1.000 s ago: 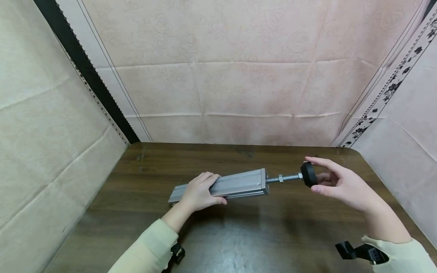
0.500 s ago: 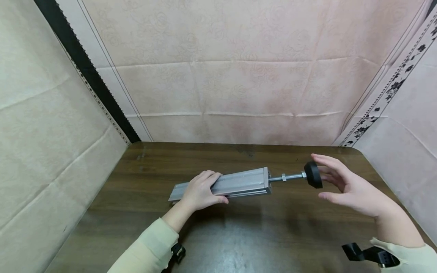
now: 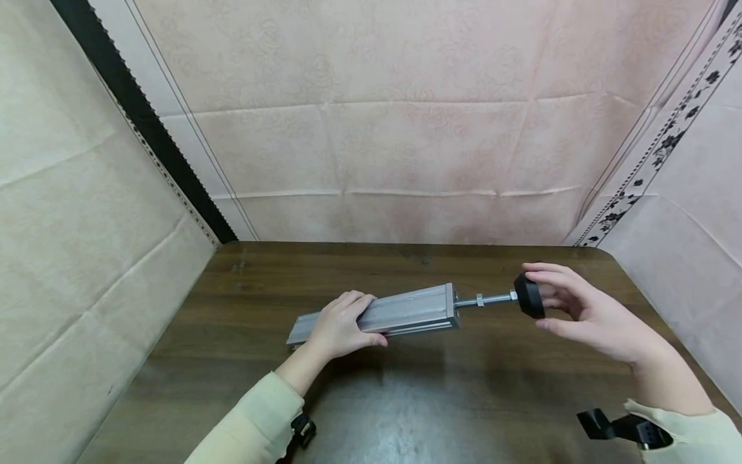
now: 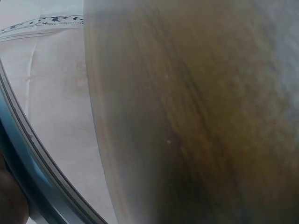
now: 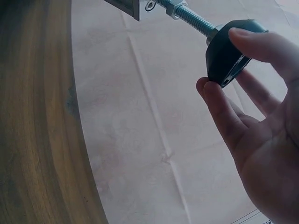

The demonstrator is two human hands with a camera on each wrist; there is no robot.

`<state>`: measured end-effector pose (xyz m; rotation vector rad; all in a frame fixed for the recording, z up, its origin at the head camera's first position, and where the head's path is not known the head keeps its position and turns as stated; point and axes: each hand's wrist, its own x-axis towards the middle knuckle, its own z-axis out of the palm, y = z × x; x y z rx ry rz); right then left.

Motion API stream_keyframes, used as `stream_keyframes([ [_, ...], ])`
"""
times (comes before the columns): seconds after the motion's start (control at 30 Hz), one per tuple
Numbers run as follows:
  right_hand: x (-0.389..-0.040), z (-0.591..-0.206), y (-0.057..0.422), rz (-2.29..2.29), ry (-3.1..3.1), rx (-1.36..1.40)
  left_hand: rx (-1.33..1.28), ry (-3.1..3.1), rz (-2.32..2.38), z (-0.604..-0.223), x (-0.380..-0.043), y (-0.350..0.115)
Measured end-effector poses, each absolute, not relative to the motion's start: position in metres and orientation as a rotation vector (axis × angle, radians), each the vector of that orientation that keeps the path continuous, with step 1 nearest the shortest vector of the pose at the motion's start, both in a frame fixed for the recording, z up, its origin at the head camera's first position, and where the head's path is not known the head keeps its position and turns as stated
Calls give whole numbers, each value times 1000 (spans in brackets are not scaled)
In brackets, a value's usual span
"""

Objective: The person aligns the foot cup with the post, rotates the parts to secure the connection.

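Note:
A grey aluminium profile [image 3: 414,310] slants above the table in the head view, its right end raised higher in the picture. My left hand [image 3: 342,327] grips it near its left end, fingers over the top and thumb along the near side. From the right end sticks out a threaded rod [image 3: 498,299] with a hex nut [image 3: 480,300] partway along it. A black levelling foot [image 3: 529,296] caps the rod. My right hand [image 3: 591,316] pinches the foot's rim; in the right wrist view the thumb and fingertips touch opposite sides of the foot [image 5: 226,51].
Below lies a brown wooden table [image 3: 406,399] with rounded far corners. Pale patterned cloth [image 3: 377,148] hangs behind it and on both sides. A black strap mount [image 3: 628,430] sits on the right wrist.
Half a second ago the right thumb and fingers were spread off the foot; now they are back on its rim. The foot and profile have shifted slightly. The left hand keeps its grip.

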<state>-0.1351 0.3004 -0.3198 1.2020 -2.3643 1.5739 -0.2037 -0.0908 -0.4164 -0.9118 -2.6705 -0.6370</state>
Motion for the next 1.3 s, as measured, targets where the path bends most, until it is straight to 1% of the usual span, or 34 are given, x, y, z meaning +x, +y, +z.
stream_keyframes([
  [0.17, -134, -319, 300, 1541, -2414, 1146, -907, -2671, -651, -417, -204, -91],
  [0.37, -130, -316, 299, 1358, -2593, 878, -916, -2663, -639, -417, -204, -91],
  [0.5, -130, -315, 296, 1342, -2635, 759, -929, -2651, -608, -417, -203, -92],
  [1.3, -137, -323, 291, 1367, -2543, 717, -940, -2659, -595, -418, -204, -95],
])
